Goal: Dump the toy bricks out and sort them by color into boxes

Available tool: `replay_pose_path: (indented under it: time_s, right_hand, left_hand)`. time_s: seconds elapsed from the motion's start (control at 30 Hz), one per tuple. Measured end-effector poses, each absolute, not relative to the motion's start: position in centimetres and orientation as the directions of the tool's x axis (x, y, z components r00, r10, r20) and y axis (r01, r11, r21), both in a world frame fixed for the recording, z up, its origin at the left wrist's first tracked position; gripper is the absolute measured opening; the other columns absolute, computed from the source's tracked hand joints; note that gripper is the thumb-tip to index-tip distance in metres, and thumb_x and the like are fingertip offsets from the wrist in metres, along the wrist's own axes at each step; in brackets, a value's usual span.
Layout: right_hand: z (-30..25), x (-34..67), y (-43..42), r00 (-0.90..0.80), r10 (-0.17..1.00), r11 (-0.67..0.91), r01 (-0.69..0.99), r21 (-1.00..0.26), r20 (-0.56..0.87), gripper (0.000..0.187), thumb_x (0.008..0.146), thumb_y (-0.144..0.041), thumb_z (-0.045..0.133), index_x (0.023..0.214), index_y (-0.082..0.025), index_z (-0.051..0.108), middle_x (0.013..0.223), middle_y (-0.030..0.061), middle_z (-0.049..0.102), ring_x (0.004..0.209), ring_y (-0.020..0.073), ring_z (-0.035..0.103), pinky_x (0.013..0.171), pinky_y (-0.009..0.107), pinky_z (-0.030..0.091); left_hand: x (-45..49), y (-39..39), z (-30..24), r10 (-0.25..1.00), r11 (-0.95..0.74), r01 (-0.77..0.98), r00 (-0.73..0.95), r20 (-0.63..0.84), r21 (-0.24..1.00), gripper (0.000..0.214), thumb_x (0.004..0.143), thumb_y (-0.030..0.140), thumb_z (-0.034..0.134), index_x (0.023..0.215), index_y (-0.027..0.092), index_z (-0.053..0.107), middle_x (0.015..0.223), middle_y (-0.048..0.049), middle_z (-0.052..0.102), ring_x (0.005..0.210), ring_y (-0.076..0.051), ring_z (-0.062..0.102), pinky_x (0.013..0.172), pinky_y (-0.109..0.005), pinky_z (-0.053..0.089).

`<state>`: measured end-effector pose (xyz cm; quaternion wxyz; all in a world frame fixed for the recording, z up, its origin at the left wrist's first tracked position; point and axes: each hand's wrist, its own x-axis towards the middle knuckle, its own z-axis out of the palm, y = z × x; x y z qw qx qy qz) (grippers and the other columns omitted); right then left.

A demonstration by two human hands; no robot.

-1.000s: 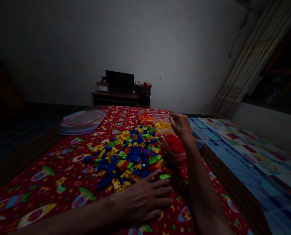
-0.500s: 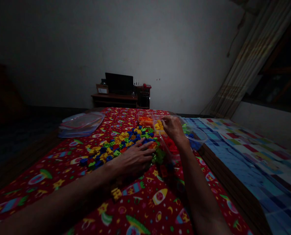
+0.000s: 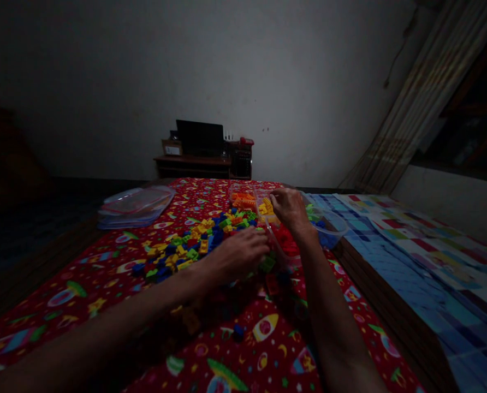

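A pile of toy building bricks (image 3: 202, 245) in yellow, blue, green and red lies on the red patterned cloth. At its right side my left hand (image 3: 243, 252) is low over the bricks, slightly blurred, with its fingers loosely bent and apart. My right hand (image 3: 289, 210) hangs above a clear container of yellow bricks (image 3: 265, 207), thumb and fingers pinched together; what they hold, if anything, is hidden. Just below it stands a clear container with red bricks (image 3: 285, 240). A green brick (image 3: 267, 263) and a red brick (image 3: 272, 284) lie between my arms.
Orange bricks (image 3: 243, 200) fill another clear container behind. A round clear tub (image 3: 337, 226) with blue bricks stands at the right edge. Stacked clear lids (image 3: 137, 204) lie at the left. A loose blue brick (image 3: 238, 332) and a yellow brick (image 3: 191, 321) lie nearer me.
My left hand has shifted slightly right and its spread fingers have drawn in. A blue brick now shows on the cloth nearer me. My right hand has barely moved.
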<state>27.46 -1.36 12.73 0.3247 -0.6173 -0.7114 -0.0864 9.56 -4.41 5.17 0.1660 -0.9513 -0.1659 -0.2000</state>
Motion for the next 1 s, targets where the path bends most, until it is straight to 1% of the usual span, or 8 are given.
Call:
replay_pose_path:
  time_s: [0.1, 0.17, 0.33, 0.43, 0.5, 0.6, 0.77, 1.0]
  right_hand:
    - [12.7, 27.4, -1.4, -0.032, 0.819, 0.228, 0.934, -0.274, 0.573, 0.028, 0.092, -0.027, 0.047, 0.094, -0.021, 0.074, 0.094, 0.0100, 0.074, 0.090, 0.0218, 0.068, 0.079, 0.029, 0.047]
    - [12.6, 27.4, -1.3, -0.040, 0.812, 0.238, 0.933, -0.269, 0.582, 0.029, 0.092, -0.027, 0.046, 0.094, -0.021, 0.074, 0.094, 0.0098, 0.074, 0.090, 0.0220, 0.067, 0.079, 0.029, 0.047]
    - [12.6, 27.5, -1.2, -0.049, 0.813, 0.245, 0.933, -0.264, 0.581, 0.029, 0.092, -0.028, 0.046, 0.097, -0.021, 0.074, 0.096, 0.0099, 0.074, 0.092, 0.0219, 0.067, 0.079, 0.029, 0.047]
    - [12.7, 27.4, -1.3, -0.050, 0.823, 0.234, 0.937, -0.258, 0.566, 0.030, 0.093, -0.028, 0.045, 0.096, -0.021, 0.074, 0.096, 0.0108, 0.073, 0.091, 0.0222, 0.067, 0.077, 0.029, 0.046]
    - [12.7, 27.3, -1.4, -0.050, 0.827, 0.227, 0.941, -0.252, 0.560, 0.031, 0.093, -0.028, 0.044, 0.095, -0.021, 0.073, 0.095, 0.0115, 0.073, 0.089, 0.0224, 0.066, 0.076, 0.029, 0.045]
    - [12.7, 26.9, -1.5, -0.057, 0.830, 0.220, 0.947, -0.233, 0.555, 0.031, 0.093, -0.027, 0.043, 0.093, -0.019, 0.073, 0.093, 0.0128, 0.072, 0.087, 0.0227, 0.066, 0.074, 0.029, 0.044]
    - [12.2, 26.4, -1.4, -0.100, 0.834, 0.244, 0.949, -0.200, 0.543, 0.030, 0.093, -0.026, 0.043, 0.089, -0.019, 0.072, 0.091, 0.0119, 0.071, 0.084, 0.0212, 0.064, 0.073, 0.029, 0.043]
    - [12.1, 25.4, -1.9, -0.186, 0.837, 0.303, 0.941, -0.153, 0.514, 0.028, 0.091, -0.019, 0.044, 0.086, -0.019, 0.071, 0.087, 0.0110, 0.070, 0.079, 0.0189, 0.062, 0.071, 0.028, 0.041]
  left_hand:
    - [12.8, -8.6, 3.4, 0.018, -0.965, 0.090, 0.959, 0.283, -0.244, 0.019, 0.094, 0.030, 0.050, 0.106, 0.025, 0.064, 0.113, -0.0047, 0.066, 0.110, -0.019, 0.056, 0.107, -0.034, 0.036]
    - [14.3, -9.6, 2.1, -0.040, -0.968, 0.025, 0.966, 0.255, -0.248, 0.016, 0.093, 0.029, 0.053, 0.104, 0.026, 0.064, 0.114, -0.0045, 0.066, 0.109, -0.019, 0.056, 0.105, -0.035, 0.037]
    - [14.3, -6.9, 0.8, 0.076, -0.950, 0.157, 0.954, 0.289, -0.269, 0.021, 0.090, 0.020, 0.054, 0.108, 0.023, 0.064, 0.111, -0.0057, 0.067, 0.108, -0.024, 0.056, 0.106, -0.045, 0.033]
    - [12.5, -5.0, 2.0, 0.107, -0.952, 0.178, 0.956, 0.274, -0.249, 0.023, 0.088, 0.024, 0.056, 0.110, 0.023, 0.063, 0.119, -0.0058, 0.064, 0.113, -0.025, 0.053, 0.108, -0.045, 0.031]
    - [11.1, -4.0, 3.3, 0.129, -0.957, 0.183, 0.963, 0.238, -0.223, 0.017, 0.086, 0.029, 0.058, 0.099, 0.022, 0.066, 0.118, -0.0067, 0.063, 0.109, -0.025, 0.054, 0.106, -0.042, 0.033]
    - [9.1, -2.4, 5.0, 0.219, -0.944, 0.261, 0.953, 0.208, -0.202, 0.010, 0.085, 0.026, 0.058, 0.085, 0.021, 0.066, 0.102, -0.0063, 0.064, 0.098, -0.023, 0.057, 0.103, -0.041, 0.035]
    - [6.5, 0.1, 6.3, 0.311, -0.939, 0.336, 0.922, 0.230, -0.077, 0.017, 0.087, 0.017, 0.052, 0.094, 0.022, 0.067, 0.107, -0.0056, 0.064, 0.105, -0.021, 0.056, 0.095, -0.034, 0.041]
    - [3.6, 1.7, 6.3, 0.453, -0.890, 0.449, 0.849, 0.271, 0.081, 0.032, 0.095, 0.029, 0.040, 0.087, 0.019, 0.069, 0.112, -0.0094, 0.066, 0.107, -0.021, 0.058, 0.098, -0.034, 0.043]
